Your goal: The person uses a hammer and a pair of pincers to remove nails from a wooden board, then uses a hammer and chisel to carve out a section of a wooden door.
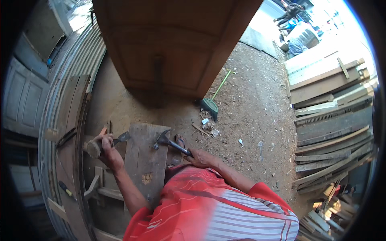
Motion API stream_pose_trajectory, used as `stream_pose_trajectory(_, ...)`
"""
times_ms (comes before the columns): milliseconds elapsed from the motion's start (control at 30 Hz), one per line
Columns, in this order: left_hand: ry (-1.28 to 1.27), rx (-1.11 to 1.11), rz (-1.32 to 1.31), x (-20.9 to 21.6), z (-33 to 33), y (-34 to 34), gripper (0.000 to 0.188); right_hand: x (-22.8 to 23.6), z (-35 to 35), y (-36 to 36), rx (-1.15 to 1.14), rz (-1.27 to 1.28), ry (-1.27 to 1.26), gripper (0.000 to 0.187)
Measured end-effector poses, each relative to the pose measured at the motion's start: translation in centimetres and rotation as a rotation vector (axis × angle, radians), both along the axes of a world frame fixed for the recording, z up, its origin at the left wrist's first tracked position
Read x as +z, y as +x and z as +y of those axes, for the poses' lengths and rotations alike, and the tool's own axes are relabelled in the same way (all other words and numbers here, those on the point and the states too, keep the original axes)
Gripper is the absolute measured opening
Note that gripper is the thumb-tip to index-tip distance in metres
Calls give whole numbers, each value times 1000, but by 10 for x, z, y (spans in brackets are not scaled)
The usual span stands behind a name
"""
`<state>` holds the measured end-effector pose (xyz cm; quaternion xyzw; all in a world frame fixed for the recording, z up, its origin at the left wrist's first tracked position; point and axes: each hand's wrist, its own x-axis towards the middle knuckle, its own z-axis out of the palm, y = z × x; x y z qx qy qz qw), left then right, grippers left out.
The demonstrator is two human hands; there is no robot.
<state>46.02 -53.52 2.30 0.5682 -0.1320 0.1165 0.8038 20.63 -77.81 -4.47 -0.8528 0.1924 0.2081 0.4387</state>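
My right hand (200,158) is closed round the handle of a claw hammer (173,145). Its metal head is over the far right part of a worn wooden board (145,148), which stands in front of me like a bench top. My left hand (107,150) is left of this board, its fingers wrapped round a tool with a thick, round-ended wooden part (93,149). A flat grey metal blade (122,138) sticks out from that hand toward the board's edge. I cannot tell how blade and wood join.
A large brown panelled door (169,44) looms ahead. A green broom (210,105) lies on the littered dirt floor. Long planks (71,108) and a yellow-black tool (66,189) lie at left, beside corrugated sheeting (66,76). Stacked timber (333,124) lines the right; a person (290,12) is far off.
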Motion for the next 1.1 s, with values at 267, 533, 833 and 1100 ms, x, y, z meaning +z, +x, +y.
stream_pose_trajectory(267, -178, 64, 15, -6, -13, 12, 10, 4, 4, -2, -36, -16, -78, 39)
stream_pose_trajectory(533, -229, 192, 95, -7, -19, 12, 7, 3, 5, -1, 31, -73, -110, 39)
stream_pose_trajectory(833, -214, 218, 62, -14, -16, 6, 9, 0, 2, 0, -44, 5, -91, 40)
stream_pose_trajectory(1100, -307, 221, 88, -21, -16, -3, 7, -4, 1, -1, -16, -9, -132, 41)
